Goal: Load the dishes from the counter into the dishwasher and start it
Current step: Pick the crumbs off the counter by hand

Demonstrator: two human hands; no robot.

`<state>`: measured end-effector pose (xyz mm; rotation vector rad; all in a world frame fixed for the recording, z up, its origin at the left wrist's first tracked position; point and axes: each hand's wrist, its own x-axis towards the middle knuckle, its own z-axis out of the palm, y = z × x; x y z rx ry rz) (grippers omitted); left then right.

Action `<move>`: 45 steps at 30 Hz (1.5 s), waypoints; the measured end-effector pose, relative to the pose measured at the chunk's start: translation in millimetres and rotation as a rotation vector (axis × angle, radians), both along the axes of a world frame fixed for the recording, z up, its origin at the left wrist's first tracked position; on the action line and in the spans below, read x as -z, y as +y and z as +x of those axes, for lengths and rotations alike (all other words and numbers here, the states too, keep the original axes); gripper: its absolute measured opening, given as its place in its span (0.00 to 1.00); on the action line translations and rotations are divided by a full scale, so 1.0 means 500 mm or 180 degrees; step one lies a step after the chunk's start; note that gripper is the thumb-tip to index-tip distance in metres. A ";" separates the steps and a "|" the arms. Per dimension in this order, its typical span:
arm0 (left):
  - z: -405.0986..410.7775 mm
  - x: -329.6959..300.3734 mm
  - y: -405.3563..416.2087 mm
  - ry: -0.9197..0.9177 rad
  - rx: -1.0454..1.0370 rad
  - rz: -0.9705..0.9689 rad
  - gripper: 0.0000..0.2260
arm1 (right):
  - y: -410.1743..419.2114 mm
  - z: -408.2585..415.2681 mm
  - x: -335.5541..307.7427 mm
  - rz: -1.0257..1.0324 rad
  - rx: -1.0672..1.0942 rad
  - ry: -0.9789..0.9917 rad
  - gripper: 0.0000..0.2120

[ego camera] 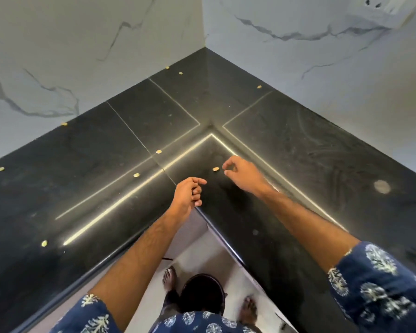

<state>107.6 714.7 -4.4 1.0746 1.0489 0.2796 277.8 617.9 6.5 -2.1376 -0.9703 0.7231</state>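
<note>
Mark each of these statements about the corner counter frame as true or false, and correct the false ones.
1. The black L-shaped stone counter carries scattered small yellowish pieces. True.
2. Plates and cups stand stacked on the counter. False: no dishes show, only the small pieces and a round pale spot.
3. The right hand hovers with thumb and forefinger close together beside one yellowish piece. True.
4. The left hand lies flat with straight fingers. False: its fingers are curled, at the counter's inner edge.
5. A dark round bin stands on the floor between the person's feet. True.
</note>
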 end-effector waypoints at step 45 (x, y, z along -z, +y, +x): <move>-0.239 0.112 0.439 0.2007 0.2227 0.4733 0.12 | 0.466 -0.167 0.028 -0.0558 -0.0353 -0.0822 0.09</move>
